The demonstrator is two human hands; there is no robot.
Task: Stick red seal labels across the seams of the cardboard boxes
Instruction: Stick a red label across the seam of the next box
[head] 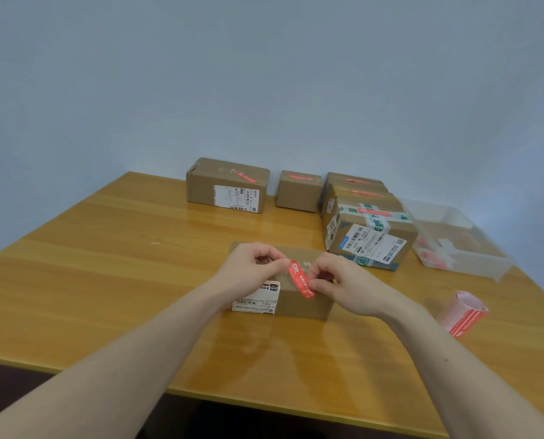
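Red seal label [301, 279], pinched by both hands, slants away-left to near-right.

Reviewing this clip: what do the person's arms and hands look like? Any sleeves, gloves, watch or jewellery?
Both forearms are bare right to the bottom of the picture, with no sleeves in view. The left hand and right hand wear no gloves. No watch, bracelet or ring shows on either wrist or on the fingers that can be seen.

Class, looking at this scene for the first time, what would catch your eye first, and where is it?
The red seal label stands out, pinched between the left hand and right hand over the near cardboard box at the table's middle. Behind it, five sealed boxes line the far edge.
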